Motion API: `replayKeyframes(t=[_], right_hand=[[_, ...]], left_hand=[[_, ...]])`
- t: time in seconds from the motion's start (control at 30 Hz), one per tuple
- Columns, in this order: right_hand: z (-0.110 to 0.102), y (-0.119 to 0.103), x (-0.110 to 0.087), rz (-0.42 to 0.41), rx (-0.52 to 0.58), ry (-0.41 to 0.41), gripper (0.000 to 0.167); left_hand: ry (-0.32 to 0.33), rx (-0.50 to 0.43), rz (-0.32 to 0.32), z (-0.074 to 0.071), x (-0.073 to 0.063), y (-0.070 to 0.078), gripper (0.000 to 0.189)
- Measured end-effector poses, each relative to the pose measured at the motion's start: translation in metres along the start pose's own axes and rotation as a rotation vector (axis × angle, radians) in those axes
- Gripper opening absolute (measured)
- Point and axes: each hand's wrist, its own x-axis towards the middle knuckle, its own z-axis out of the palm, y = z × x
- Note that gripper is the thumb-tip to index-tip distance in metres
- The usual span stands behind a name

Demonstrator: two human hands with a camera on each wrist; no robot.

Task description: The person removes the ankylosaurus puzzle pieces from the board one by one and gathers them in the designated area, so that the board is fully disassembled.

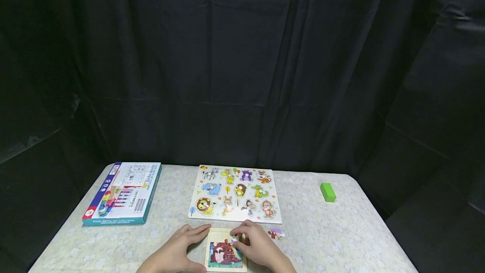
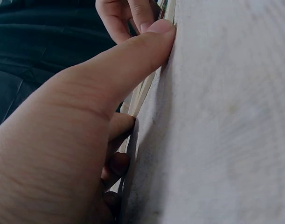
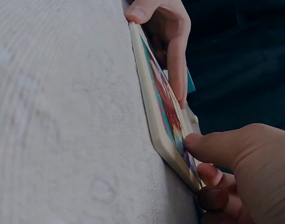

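A small wooden jigsaw tray (image 1: 226, 270) with a partly filled brown animal picture lies near the table's front edge. My left hand (image 1: 179, 248) rests against its left side, fingers extended and spread, with the thumb at the near corner and a forefinger at the far one. Over the tray's upper right part, my right hand (image 1: 257, 244) pinches a small jigsaw piece (image 1: 239, 236) between thumb and fingers; most of that piece is hidden. In the right wrist view, the right thumb touches the picture surface (image 3: 169, 105). Loose jigsaw pieces (image 1: 276, 234) lie right of this hand.
A white animal peg puzzle board (image 1: 235, 197) lies just beyond the tray. To the left is a flat toy box (image 1: 123, 193) with teal sides. A green block (image 1: 327, 192) sits at the right on the patterned tablecloth (image 1: 326, 235). Black curtain (image 1: 235, 66) hangs behind.
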Motion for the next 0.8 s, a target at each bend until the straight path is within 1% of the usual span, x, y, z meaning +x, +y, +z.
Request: replayKeyframes(t=[0.1, 0.27, 0.57, 0.8], right_hand=[[-0.0005, 0.0002, -0.0004, -0.001, -0.001, 0.005, 0.016], [-0.0024, 0.0012, -0.0019, 0.001, 0.017, 0.017, 0.009], [-0.0039, 0.0015, -0.0017, 0.025, 0.017, -0.013, 0.010], [-0.0047, -0.0057, -0.0029, 0.050, 0.037, -0.046, 0.008]], left_hand=[[-0.007, -0.012, -0.007, 0.0000, -0.0001, 0.0001, 0.103], [0.000, 0.005, 0.010, -0.0001, 0.0000, -0.0001, 0.104], [0.002, 0.006, 0.017, -0.0009, 0.0009, 0.0001, 0.104], [-0.021, -0.015, 0.004, -0.0007, 0.0008, -0.0022, 0.103]])
